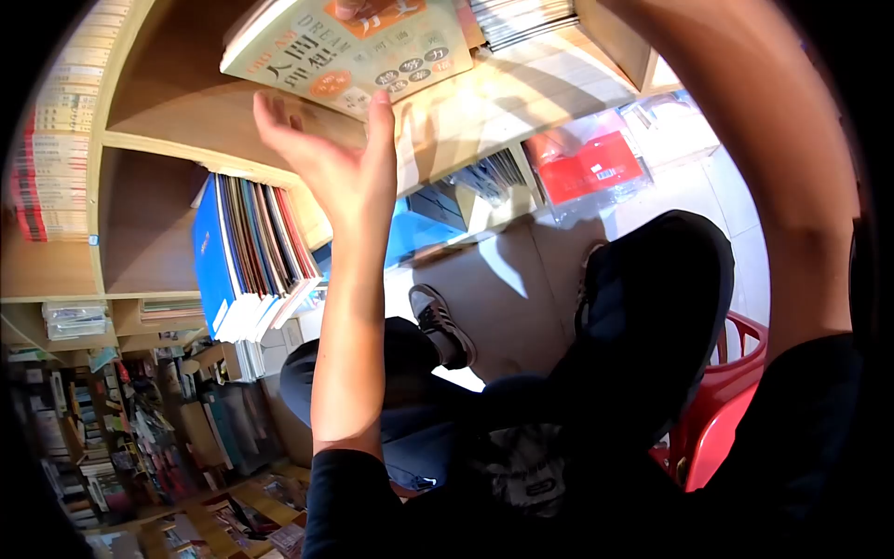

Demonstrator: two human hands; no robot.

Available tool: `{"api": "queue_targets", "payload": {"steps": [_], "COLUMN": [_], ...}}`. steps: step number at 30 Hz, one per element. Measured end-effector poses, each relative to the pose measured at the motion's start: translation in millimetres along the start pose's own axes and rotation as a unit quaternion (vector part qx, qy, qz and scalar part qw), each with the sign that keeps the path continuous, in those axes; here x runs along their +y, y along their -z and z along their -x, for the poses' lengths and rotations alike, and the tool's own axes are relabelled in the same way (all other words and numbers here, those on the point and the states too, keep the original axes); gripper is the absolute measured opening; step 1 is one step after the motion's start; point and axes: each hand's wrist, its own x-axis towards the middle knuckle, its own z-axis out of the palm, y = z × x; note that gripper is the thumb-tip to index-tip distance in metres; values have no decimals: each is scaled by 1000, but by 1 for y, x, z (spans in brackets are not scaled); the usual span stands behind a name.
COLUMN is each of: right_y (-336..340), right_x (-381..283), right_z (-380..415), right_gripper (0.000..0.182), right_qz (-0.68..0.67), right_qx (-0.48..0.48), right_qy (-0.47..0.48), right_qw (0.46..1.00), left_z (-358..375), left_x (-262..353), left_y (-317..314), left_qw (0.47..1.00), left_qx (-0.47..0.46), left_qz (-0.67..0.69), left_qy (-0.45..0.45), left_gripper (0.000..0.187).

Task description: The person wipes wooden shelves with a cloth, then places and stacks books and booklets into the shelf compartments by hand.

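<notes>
Item, one pale-covered book (382, 61): top centre of the frame, tilted, printed cover toward you, before a wooden shelf (149, 102). Your right hand (350, 8): a single fingertip on the orange cover panel at the frame's top edge; the rest is cropped, so whether it grips cannot be told, though the fingertip probably steadies the cover. Your left hand (349, 172): unclenched, fingers spread, apparently grasping nothing, perhaps readied as support under the book. The book lies just above this palm, thumb tip overlapping its lower edge; contact uncertain. Adjacent, upper right of centre: a stack of thin volumes (521, 23). Left of centre: a row of thin books (261, 233) behind a blue cover, standing on edge, likely to save space. Right of centre: a red packet (591, 172) in clear plastic. Lower right: a red chair (722, 433) beside you.
</notes>
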Motion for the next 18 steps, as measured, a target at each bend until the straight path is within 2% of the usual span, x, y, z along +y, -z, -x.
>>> {"api": "queue_targets", "payload": {"steps": [1, 3, 6, 7, 9, 10, 11, 13, 15, 16, 17, 18], "right_y": [-5, -14, -26, -30, -34, -39, -43, -42, -50, -58, -63, -69], "right_x": [2, 8, 14, 17, 21, 22, 20, 21, 26, 40, 49, 58], "right_z": [-9, -24, -42, -47, -53, -52, -47, -43, -30, -39, -43, -46], "right_gripper": [43, 37, 30, 28, 25, 23, 25, 31, 36, 48, 48, 56], "right_qz": [0, -5, -11, -18, -28, -35, 13, -43, -72, -128, -132, -175], "right_qx": [-18, -62, -119, -136, -154, -158, -90, -80, 25, 17, 23, 64], "right_qy": [-12, -36, -75, -90, -110, -125, -125, -179, -206, -192, -191, -188], "right_qw": [1000, 997, 990, 986, 981, 979, 988, 980, 976, 973, 972, 964], "left_z": [-8, -17, -27, -27, -27, -27, -30, -39, -50, -58, -63, -65], "left_x": [-15, -35, -54, -57, -57, -59, -60, -45, -41, -40, -38, -26], "left_y": [-10, -28, -41, -45, -43, -39, -35, -21, -11, -7, -3, 0], "left_qw": [999, 975, 971, 975, 952, 955, 956, 930, 926, 920, 914, 931], "left_qx": [-13, -15, -12, -2, -8, -21, -36, -98, -141, -145, -150, -114], "left_qz": [48, 198, 198, 173, 267, 245, 222, 262, 210, 221, 230, 190], "left_qy": [21, 103, 133, 137, 148, 168, 187, 239, 281, 288, 299, 289], "left_gripper": [104, 106, 109, 105, 100, 99, 97, 95, 77, 70, 65, 60]}}
